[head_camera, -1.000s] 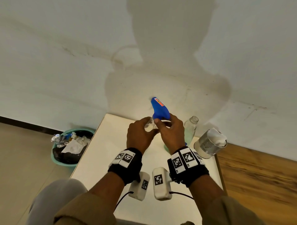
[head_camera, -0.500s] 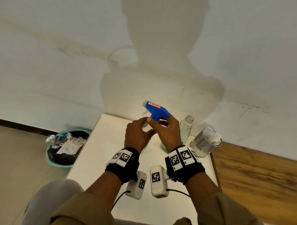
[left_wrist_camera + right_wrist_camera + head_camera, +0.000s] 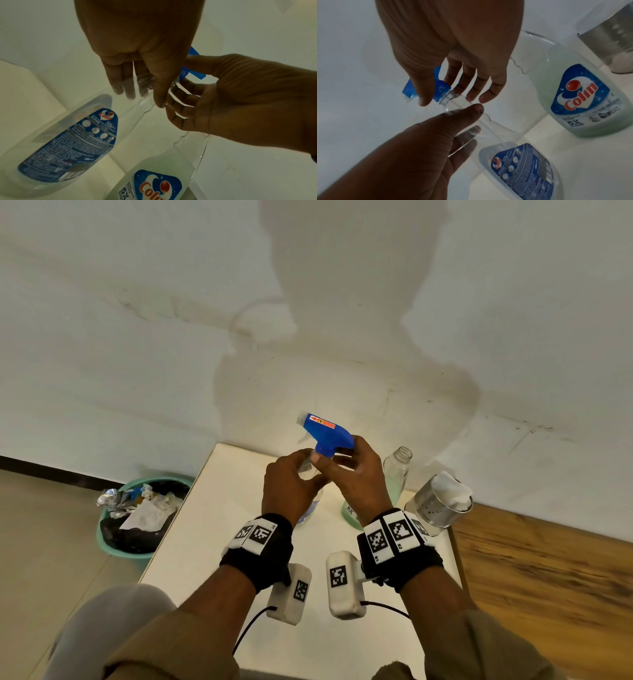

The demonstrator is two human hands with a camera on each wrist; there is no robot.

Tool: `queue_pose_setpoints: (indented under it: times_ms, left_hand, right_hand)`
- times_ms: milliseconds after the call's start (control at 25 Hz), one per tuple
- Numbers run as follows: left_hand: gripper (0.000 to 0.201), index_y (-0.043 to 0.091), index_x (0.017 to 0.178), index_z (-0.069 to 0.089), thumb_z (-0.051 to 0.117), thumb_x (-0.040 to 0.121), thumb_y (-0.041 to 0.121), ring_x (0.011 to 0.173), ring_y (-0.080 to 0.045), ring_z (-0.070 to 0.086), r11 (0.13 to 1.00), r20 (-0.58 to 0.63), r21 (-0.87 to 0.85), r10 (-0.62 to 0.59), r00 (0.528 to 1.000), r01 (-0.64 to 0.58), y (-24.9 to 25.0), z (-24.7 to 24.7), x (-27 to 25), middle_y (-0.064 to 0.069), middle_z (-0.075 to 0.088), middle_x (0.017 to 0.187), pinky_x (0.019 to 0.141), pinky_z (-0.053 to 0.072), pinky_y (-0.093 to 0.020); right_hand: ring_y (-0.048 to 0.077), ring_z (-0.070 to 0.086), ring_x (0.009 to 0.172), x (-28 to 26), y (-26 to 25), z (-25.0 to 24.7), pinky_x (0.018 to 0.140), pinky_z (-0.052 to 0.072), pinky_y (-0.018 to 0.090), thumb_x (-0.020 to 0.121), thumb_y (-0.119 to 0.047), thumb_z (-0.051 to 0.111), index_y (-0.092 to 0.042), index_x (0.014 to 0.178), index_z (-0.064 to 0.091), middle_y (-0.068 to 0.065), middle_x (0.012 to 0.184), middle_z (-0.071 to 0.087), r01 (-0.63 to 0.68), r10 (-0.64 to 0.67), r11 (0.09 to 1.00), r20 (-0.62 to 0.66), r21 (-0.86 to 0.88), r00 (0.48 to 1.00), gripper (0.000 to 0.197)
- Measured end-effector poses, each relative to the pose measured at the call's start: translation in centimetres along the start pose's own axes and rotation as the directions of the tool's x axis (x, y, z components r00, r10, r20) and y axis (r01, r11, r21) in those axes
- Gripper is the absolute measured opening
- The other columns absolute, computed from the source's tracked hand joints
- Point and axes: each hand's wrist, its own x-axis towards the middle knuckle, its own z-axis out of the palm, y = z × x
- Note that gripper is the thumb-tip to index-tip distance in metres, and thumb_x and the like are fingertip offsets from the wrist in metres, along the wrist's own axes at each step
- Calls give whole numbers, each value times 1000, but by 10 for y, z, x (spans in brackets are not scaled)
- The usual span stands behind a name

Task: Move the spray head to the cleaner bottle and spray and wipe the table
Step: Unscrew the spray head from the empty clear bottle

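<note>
The blue spray head [image 3: 327, 436] sits just above my two hands, over the far part of the white table [image 3: 212, 508], its nozzle pointing left and away from me. Its collar is at the mouth of a clear, nearly empty bottle [image 3: 68, 135] that stands on the table under my hands; from the right wrist view the collar looks lifted slightly off the threaded neck, though I cannot tell whether it still touches.

My right hand [image 3: 356, 474] holds the spray head at its collar, thumb on one side and the other fingers [image 3: 471, 83] curved round the far side, only partly closed. My left hand [image 3: 291, 484] grips the neck of the clear bottle, thumb [image 3: 464, 112] pressed on the near side and fingers wrapped behind the plastic, seen through it.

The cleaner bottle [image 3: 394, 477], with pale green liquid and a blue label, stands open-mouthed just to the right of my right hand, not touched. Right of it, at the table's corner, is a metal can [image 3: 435, 508] with a white cloth [image 3: 448, 491] stuffed in its top. On the floor to the left is a teal bin [image 3: 137, 518] full of crumpled waste.
</note>
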Motion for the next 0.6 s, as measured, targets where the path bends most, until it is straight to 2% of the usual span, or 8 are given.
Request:
queue_pose_setpoints:
  times_ms: [120,200,280,400,480,520,600]
  left_hand:
    - [46,19,117,64,75,76,35,100,-16,66,1000,11,22,5,1000,-5,1,2,-1,-3,72,109,91,47,-26]
    - [48,20,118,63,76,75,35,100,-16,65,999,15,34,5,1000,-5,0,1,0,-3,72,108,92,48,-29]
    - [49,20,118,63,76,74,37,98,-16,65,999,17,37,0,1000,0,-1,1,1,-3,72,106,91,48,-28]
    - [46,15,114,64,75,75,37,96,-17,65,999,5,30,-22,1000,22,0,-1,2,-4,72,104,88,48,-28]
    - [44,12,112,64,74,76,36,92,-17,63,999,-4,31,-30,1000,30,2,-1,1,-6,71,102,84,44,-27]
    - [43,12,112,64,74,77,35,92,-18,63,999,-8,22,-30,1000,30,2,-2,0,-6,71,102,83,43,-26]
    - [43,14,112,64,74,77,36,96,-19,65,1000,-4,10,-26,1000,26,2,-1,0,-6,72,104,85,44,-26]
  right_hand:
    - [17,63,109,5,0,2,81,48,19,78,-33,79,-19,127,59,4,120,67,-28,28,999,-55,-16,998,55]
    - [17,63,107,7,-2,0,77,45,13,81,-28,77,-17,127,60,6,118,68,-18,16,999,-33,-43,999,51]
    - [18,63,105,7,-6,-2,79,46,15,84,-20,76,-14,126,59,5,116,69,11,-11,999,-13,-33,1000,46]
    - [18,63,107,6,-9,-3,93,50,26,88,-10,70,-9,126,57,7,118,68,56,-56,998,5,-42,998,40]
    - [18,62,111,6,-10,-2,98,50,31,90,-9,66,-8,128,58,7,122,67,60,-58,996,42,-62,997,39]
    - [18,61,113,6,-9,-1,95,50,30,90,-11,67,-10,129,57,5,123,66,53,-49,997,59,-58,997,40]
    - [17,61,112,6,-8,-1,85,46,18,87,-20,72,-13,128,59,3,121,67,56,-53,996,45,-65,998,44]
